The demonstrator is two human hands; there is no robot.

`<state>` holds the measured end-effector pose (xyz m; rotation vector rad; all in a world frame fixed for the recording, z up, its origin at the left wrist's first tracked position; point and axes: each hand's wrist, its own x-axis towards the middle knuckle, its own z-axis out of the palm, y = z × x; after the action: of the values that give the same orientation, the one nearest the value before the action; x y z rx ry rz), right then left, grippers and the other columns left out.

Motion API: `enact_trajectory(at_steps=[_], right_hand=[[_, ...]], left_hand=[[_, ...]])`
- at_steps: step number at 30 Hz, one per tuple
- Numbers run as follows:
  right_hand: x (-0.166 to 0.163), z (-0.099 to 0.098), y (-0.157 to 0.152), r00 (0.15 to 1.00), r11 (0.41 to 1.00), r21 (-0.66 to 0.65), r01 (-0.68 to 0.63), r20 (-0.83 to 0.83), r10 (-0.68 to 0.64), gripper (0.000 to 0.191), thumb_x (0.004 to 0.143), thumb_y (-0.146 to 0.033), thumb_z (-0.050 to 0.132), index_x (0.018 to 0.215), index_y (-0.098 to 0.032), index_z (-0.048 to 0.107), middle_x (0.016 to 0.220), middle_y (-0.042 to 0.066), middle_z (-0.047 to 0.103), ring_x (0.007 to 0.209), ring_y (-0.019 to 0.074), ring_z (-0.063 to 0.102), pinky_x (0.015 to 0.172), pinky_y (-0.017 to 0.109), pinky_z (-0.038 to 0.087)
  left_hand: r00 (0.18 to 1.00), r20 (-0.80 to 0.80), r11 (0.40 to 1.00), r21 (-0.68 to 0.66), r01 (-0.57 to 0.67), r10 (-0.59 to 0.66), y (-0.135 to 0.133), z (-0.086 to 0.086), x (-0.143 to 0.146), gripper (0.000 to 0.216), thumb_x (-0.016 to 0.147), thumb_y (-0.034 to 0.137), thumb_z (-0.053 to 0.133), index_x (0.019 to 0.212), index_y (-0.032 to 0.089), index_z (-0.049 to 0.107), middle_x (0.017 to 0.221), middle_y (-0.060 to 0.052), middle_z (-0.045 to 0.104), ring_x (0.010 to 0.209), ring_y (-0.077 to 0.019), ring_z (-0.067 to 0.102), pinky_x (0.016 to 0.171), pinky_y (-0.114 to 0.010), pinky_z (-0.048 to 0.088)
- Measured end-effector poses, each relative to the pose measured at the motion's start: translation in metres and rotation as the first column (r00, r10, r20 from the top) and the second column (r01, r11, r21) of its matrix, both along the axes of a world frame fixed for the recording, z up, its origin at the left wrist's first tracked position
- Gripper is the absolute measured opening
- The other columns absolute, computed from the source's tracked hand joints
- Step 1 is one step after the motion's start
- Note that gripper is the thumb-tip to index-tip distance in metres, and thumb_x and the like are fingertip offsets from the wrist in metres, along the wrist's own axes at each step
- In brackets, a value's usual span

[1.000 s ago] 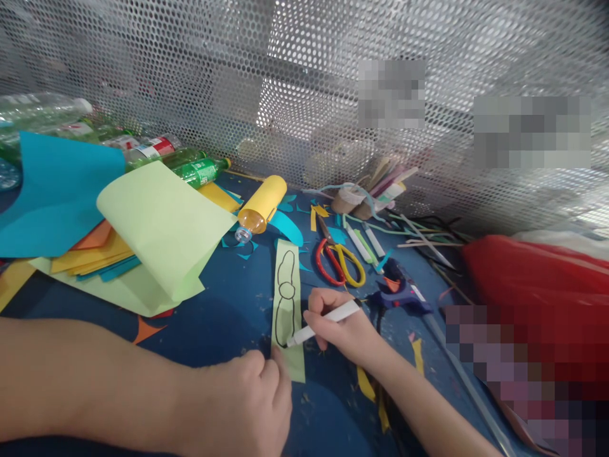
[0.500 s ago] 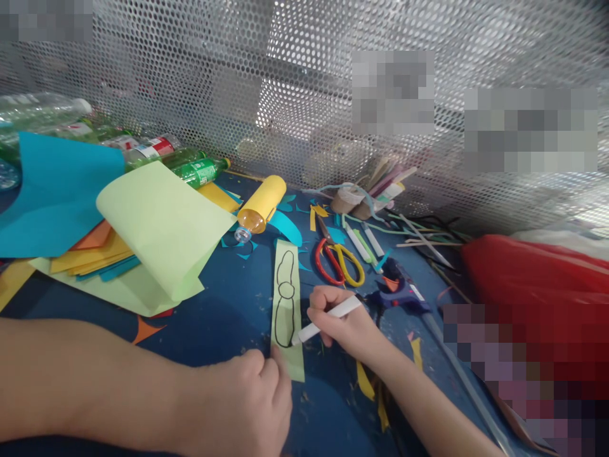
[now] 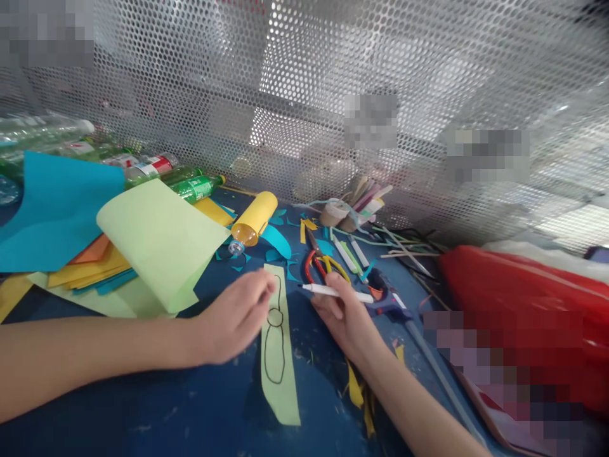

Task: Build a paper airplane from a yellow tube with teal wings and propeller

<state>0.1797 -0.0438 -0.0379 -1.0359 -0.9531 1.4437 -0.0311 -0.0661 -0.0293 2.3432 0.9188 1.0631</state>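
My left hand (image 3: pixel 238 315) has its fingers curled together over the upper left edge of a pale green paper strip (image 3: pixel 292 406), seemingly pinching it. Part of the drawing there is hidden. The strip bears a black outline of two long loops joined by a small circle, like a propeller. Its near end bends slightly off the table. In my right hand (image 3: pixel 343 311) is a white marker (image 3: pixel 316 289), uncapped, its dark tip pointing left and off the paper. Just beyond that hand lie scissors (image 3: pixel 308 270) with red and yellow handles, and a blue glue gun (image 3: pixel 392 303).
At left are a curled pale green sheet (image 3: pixel 157 241), a blue sheet (image 3: pixel 66 209) and plastic bottles (image 3: pixel 195 189). A yellow-wrapped bottle (image 3: pixel 257 216) lies beyond the strip. Markers (image 3: pixel 345 254) and paper scraps are scattered around. A red bag (image 3: pixel 504 285) is at right; perforated metal (image 3: pixel 214 82) stands behind.
My left hand has moved from the strip's near end to its far end. The marker has lifted off the paper and swung to point left. The strip has shifted slightly towards me.
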Motion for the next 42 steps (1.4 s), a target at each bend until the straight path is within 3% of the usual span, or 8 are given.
enact_trajectory(at_steps=[3,6,9,11,18,24,35,42], right_hand=[[0.001,0.001,0.0,1.0,1.0,0.02,-0.006,0.001,0.006,0.033,0.081,-0.044,0.056,0.06,-0.022,0.043,0.045,-0.006,0.029,0.047,0.0113,0.03,0.051,0.025,0.036],[0.001,0.002,0.0,0.998,1.0,0.014,-0.017,-0.063,0.018,0.02,0.08,-0.04,0.051,0.071,-0.022,0.053,0.052,-0.004,0.037,0.05,0.0118,0.033,0.05,0.025,0.035],[-0.001,0.002,0.0,0.998,1.0,0.015,-0.022,-0.064,0.023,0.011,0.076,-0.033,0.054,0.075,-0.023,0.05,0.056,-0.005,0.037,0.05,0.0115,0.032,0.048,0.024,0.031],[-0.002,0.0,0.001,0.999,0.999,0.029,-0.031,-0.035,0.032,0.015,0.075,-0.031,0.057,0.071,-0.023,0.045,0.055,-0.005,0.035,0.049,0.011,0.029,0.047,0.024,0.028],[-0.002,-0.002,0.0,0.998,0.997,0.049,-0.058,-0.027,0.06,0.022,0.076,-0.029,0.059,0.064,-0.022,0.042,0.051,-0.006,0.031,0.049,0.0103,0.025,0.048,0.023,0.025],[-0.002,0.0,-0.002,0.998,0.997,0.046,-0.056,-0.02,0.057,0.023,0.075,-0.027,0.056,0.06,-0.021,0.04,0.046,-0.006,0.031,0.047,0.0105,0.025,0.048,0.024,0.022],[-0.005,-0.002,-0.005,0.991,0.994,0.079,-0.071,0.115,0.062,0.024,0.078,-0.032,0.061,0.065,-0.021,0.044,0.048,-0.006,0.038,0.049,0.0105,0.032,0.05,0.025,0.023],[-0.002,-0.006,-0.004,0.967,0.987,0.131,-0.09,0.249,0.055,0.021,0.074,-0.037,0.07,0.08,-0.02,0.06,0.057,-0.004,0.054,0.052,0.01,0.04,0.05,0.023,0.029]], left_hand=[[0.986,0.063,0.96,-0.246,-0.135,0.155,0.02,-0.004,-0.002,0.016,0.088,0.011,0.028,0.085,0.018,0.042,0.078,0.0,0.046,0.071,-0.0124,0.046,0.068,-0.029,0.045],[0.979,0.091,0.933,-0.329,-0.142,0.181,0.028,-0.011,-0.001,0.015,0.089,0.012,0.031,0.092,0.018,0.044,0.082,0.0,0.051,0.073,-0.0118,0.052,0.07,-0.03,0.047],[0.98,0.138,0.941,-0.327,-0.088,0.14,0.029,-0.015,0.002,0.019,0.09,0.013,0.036,0.107,0.018,0.042,0.093,-0.003,0.059,0.089,-0.0144,0.058,0.083,-0.035,0.047],[0.981,0.151,0.941,-0.331,-0.066,0.121,0.028,-0.016,0.003,0.024,0.089,0.013,0.04,0.112,0.018,0.039,0.099,-0.006,0.063,0.095,-0.0155,0.06,0.086,-0.037,0.047],[0.983,0.174,0.936,-0.353,0.009,0.056,0.028,-0.018,0.002,0.011,0.088,0.019,0.049,0.099,0.018,0.048,0.098,-0.005,0.064,0.093,-0.0156,0.062,0.085,-0.036,0.05],[0.991,0.109,0.957,-0.288,-0.043,0.077,0.027,-0.018,0.002,0.017,0.085,0.013,0.052,0.1,0.018,0.058,0.098,-0.003,0.064,0.092,-0.0155,0.062,0.087,-0.037,0.05],[0.994,0.089,0.968,-0.247,-0.043,0.067,0.027,-0.015,0.002,0.017,0.085,0.013,0.053,0.099,0.018,0.061,0.098,-0.003,0.066,0.094,-0.0167,0.062,0.088,-0.039,0.05],[0.987,0.15,0.942,-0.335,0.004,0.049,0.027,-0.016,0.003,0.02,0.083,0.012,0.056,0.102,0.018,0.055,0.097,-0.002,0.067,0.091,-0.0143,0.063,0.085,-0.034,0.05]])
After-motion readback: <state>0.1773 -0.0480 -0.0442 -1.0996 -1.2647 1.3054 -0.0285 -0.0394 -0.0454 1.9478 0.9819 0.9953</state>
